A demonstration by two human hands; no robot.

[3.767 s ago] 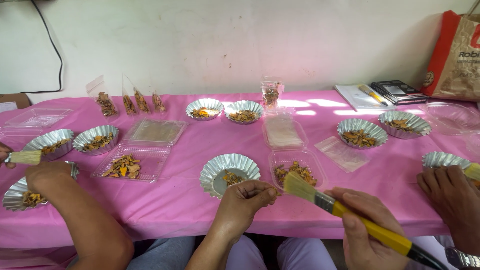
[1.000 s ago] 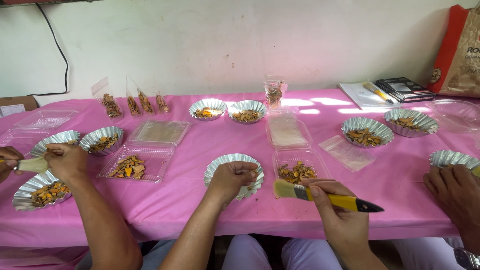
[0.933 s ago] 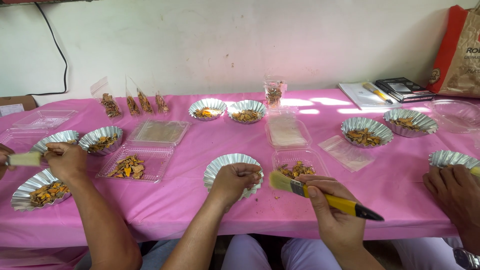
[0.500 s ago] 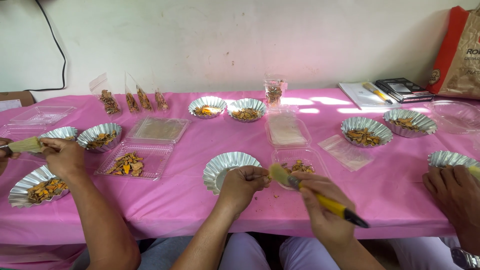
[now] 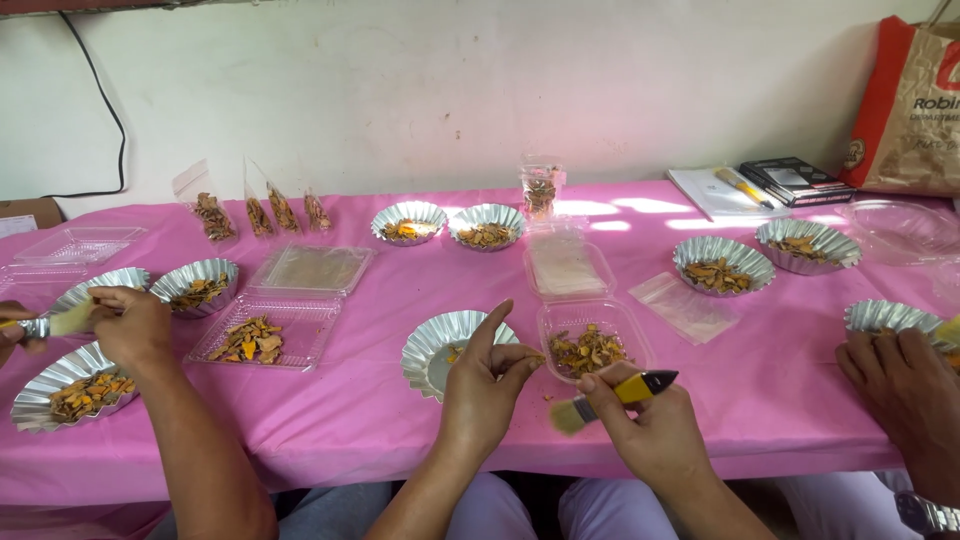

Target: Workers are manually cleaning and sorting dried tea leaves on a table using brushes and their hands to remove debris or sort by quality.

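My left hand (image 5: pixel 488 388) hovers over the near edge of a fluted foil tray (image 5: pixel 436 338), index finger raised, thumb and middle finger pinched on a small brownish dried piece (image 5: pixel 536 359). My right hand (image 5: pixel 652 432) grips a flat brush (image 5: pixel 612 398) with a yellow and black handle. Its pale bristles point left and end just below the pinched piece. Right behind both hands stands a clear plastic container (image 5: pixel 552 322) holding orange-brown dried pieces (image 5: pixel 588 350).
A co-worker's hand (image 5: pixel 130 326) at the left holds a brush (image 5: pixel 62 320) over foil trays (image 5: pixel 72 382). Another person's hand (image 5: pixel 902 384) rests at the right. Several foil trays of dried pieces, plastic lids, small bags, a notebook and a paper bag (image 5: pixel 912 108) sit on the pink tablecloth (image 5: pixel 330 410).
My right hand drew back from the container and swung the brush so its bristles point left toward my left hand. My left hand lifted off the foil tray with fingers pinched.
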